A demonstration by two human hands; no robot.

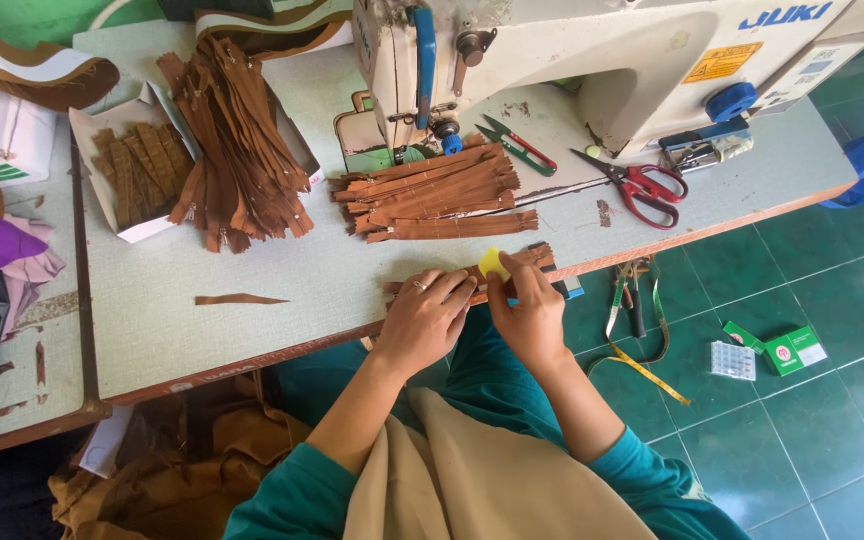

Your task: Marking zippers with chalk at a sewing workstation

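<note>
Your left hand [422, 315] presses flat on the brown zipper strip [524, 258] at the worktop [252, 290] edge; your right hand [524, 312] pinches yellow chalk [493, 263] above it; the strip runs sideways under both grips.

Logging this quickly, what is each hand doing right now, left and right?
Left hand: fingers curled, pressing down on a brown zipper strip at the table edge.
Right hand: closed, pinching a small yellow piece.
</note>
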